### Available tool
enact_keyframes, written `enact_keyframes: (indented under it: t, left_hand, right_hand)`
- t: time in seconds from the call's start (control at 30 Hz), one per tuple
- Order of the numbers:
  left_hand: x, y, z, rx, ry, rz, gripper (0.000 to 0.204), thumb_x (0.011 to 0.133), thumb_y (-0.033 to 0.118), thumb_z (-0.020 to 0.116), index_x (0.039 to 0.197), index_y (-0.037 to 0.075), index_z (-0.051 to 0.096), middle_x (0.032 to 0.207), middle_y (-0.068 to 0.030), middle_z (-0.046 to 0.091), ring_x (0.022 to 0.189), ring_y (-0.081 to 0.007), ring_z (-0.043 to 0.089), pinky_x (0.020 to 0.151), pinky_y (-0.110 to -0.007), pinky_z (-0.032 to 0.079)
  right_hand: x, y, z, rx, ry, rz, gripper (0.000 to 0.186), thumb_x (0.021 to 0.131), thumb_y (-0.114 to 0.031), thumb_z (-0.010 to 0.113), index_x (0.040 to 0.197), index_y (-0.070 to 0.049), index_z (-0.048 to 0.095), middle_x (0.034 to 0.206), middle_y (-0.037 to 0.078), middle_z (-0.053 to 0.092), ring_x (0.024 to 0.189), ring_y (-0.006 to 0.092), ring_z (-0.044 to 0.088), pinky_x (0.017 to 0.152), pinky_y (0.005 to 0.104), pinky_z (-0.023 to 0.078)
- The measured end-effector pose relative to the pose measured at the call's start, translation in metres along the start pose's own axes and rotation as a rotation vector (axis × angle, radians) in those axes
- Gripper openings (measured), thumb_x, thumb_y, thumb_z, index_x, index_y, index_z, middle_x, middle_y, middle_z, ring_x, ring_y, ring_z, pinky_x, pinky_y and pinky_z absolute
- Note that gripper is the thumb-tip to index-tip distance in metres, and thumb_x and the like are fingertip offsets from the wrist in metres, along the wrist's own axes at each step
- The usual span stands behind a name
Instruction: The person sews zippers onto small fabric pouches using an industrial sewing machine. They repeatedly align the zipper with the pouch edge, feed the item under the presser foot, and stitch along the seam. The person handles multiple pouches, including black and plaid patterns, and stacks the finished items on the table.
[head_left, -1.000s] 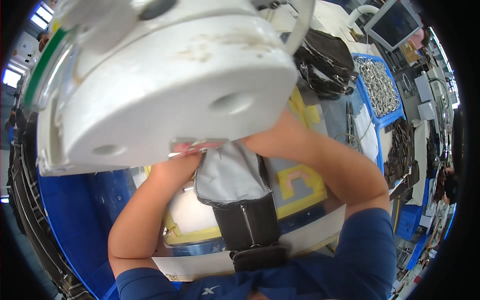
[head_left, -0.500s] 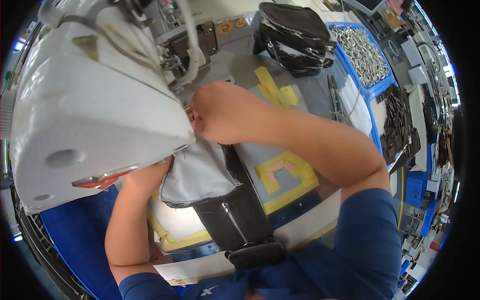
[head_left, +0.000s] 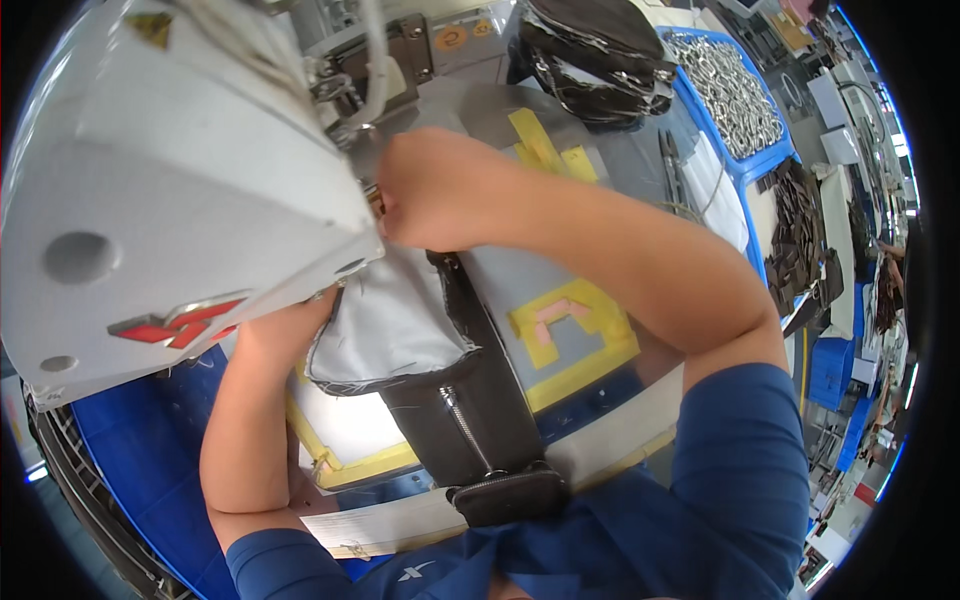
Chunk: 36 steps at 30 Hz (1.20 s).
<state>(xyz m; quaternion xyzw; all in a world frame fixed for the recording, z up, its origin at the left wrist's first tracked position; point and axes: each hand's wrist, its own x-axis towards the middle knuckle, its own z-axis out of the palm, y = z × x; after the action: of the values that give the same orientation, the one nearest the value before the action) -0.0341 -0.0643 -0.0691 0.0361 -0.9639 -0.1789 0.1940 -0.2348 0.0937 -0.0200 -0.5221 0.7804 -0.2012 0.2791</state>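
Note:
A dark bag piece (head_left: 462,415) with a metal zipper and raw, frayed edges runs from my body up under the white sewing machine head (head_left: 190,170). Its silvery-grey lining (head_left: 395,325) faces up between my forearms. My right hand (head_left: 430,190) is closed in a fist beside the machine's needle end, at the lining's far end; its fingertips and whatever they hold are hidden. My left hand (head_left: 290,328) reaches beneath the machine head and touches the lining's left edge, its fingers mostly hidden. A small dark zippered pouch part (head_left: 510,495) hangs over the near table edge.
Yellow tape (head_left: 585,345) marks the work surface right of the bag. Farther back stand dark bag pieces (head_left: 595,60) and a blue tray (head_left: 755,165) of metal rings (head_left: 725,95). Tweezers (head_left: 671,165) lie near the tray. Dark strips (head_left: 800,235) are heaped at right.
The machine head appears larger and lower in view, as my view has shifted. Both hands keep their places at the bag, with the lining turned slightly leftward.

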Motion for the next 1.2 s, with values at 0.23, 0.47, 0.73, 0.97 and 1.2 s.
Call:
enact_keyframes:
  t: [0.23,0.47,0.73,0.97,1.2]
  left_hand:
    - [0.004,0.016,-0.007,0.033,-0.052,-0.076,0.021,0.083,0.009,0.088,0.103,0.005,0.082,0.096,-0.0124,0.081,0.086,-0.0295,0.078,0.077,-0.039,0.061]
    - [0.004,0.026,-0.016,-0.103,-0.428,-0.674,0.030,0.096,0.026,0.069,0.122,0.016,0.078,0.122,-0.0105,0.076,0.115,-0.0272,0.072,0.100,-0.040,0.056]
    - [-0.021,0.002,0.005,-0.122,-0.209,-0.355,0.028,0.087,0.007,0.078,0.115,0.004,0.079,0.107,-0.0139,0.079,0.100,-0.0334,0.075,0.089,-0.042,0.059]
    - [-0.001,0.017,-0.008,-0.098,-0.389,-0.471,0.030,0.095,0.019,0.074,0.122,0.008,0.076,0.118,-0.0141,0.077,0.108,-0.0340,0.072,0.094,-0.044,0.056]
    - [0.003,0.012,0.004,-0.057,-0.213,-0.213,0.026,0.098,0.023,0.074,0.120,0.010,0.077,0.113,-0.0139,0.077,0.102,-0.0318,0.072,0.090,-0.043,0.058]
  right_hand:
    - [0.009,0.027,0.024,0.002,0.170,-0.208,0.024,0.074,-0.013,0.065,0.074,0.009,0.075,0.078,0.032,0.070,0.082,0.0486,0.074,0.077,0.0531,0.060]
    - [0.005,0.031,0.025,-0.002,0.206,-0.212,0.025,0.079,-0.017,0.067,0.074,0.007,0.073,0.077,0.031,0.068,0.081,0.0497,0.071,0.077,0.0543,0.058]
    - [-0.004,0.038,0.019,0.085,0.208,-0.171,0.024,0.082,-0.019,0.069,0.078,0.004,0.074,0.080,0.028,0.070,0.083,0.0484,0.070,0.078,0.0535,0.057]
    - [-0.010,0.030,0.011,0.047,0.188,-0.139,0.022,0.081,-0.018,0.070,0.081,0.002,0.077,0.078,0.026,0.071,0.081,0.0464,0.071,0.078,0.0513,0.058]
    - [-0.017,0.018,0.004,0.011,0.211,-0.113,0.020,0.078,-0.015,0.068,0.082,0.001,0.078,0.080,0.026,0.072,0.081,0.0458,0.072,0.077,0.0503,0.058]
